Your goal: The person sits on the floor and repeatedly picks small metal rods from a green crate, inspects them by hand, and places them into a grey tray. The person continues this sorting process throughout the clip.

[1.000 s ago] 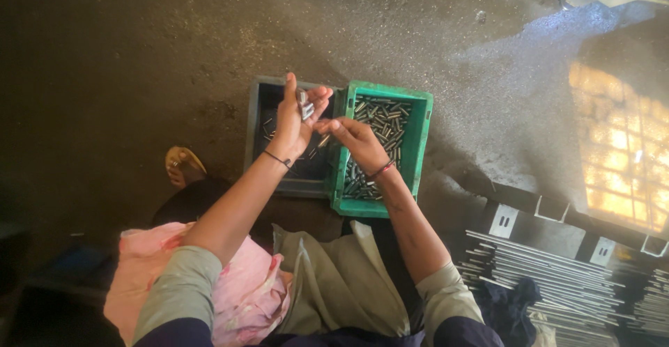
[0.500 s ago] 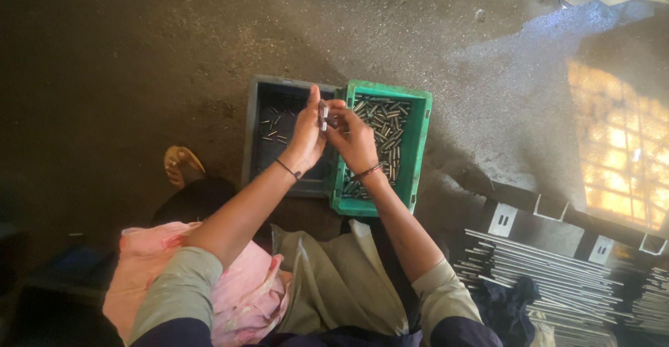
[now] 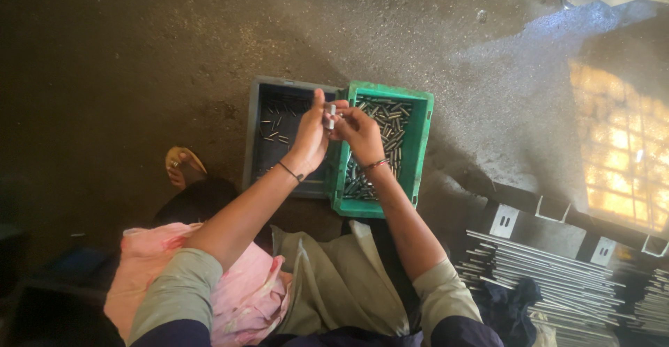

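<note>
— What sits between the two hands?

— A small metal piece, pale and shiny, held above the seam where the two crates meet. Its exact shape is too small to tell.

— How do the fingers stand on it?

— The left hand has its fingers closed around the piece from the nine o'clock side, with one finger pointing up toward twelve. The right hand meets it from three o'clock, fingertips pinched onto the same piece. Both hands touch each other there. Each wrist wears a thin dark band.

— And under the hands?

— At three o'clock of the piece lies a green crate, filled with many short metal pins. At nine o'clock, touching it side by side, stands a dark grey crate with only a few scattered pins on its bottom. Both rest on the rough concrete floor.

— What lies farther out?

— At seven o'clock a sandalled foot shows beside the grey crate, and below it a pink cloth over the person's lap. Toward five o'clock, well apart, long thin metal rods lie bundled on dark racks. A sunlit patch falls on the floor at three o'clock.
</note>
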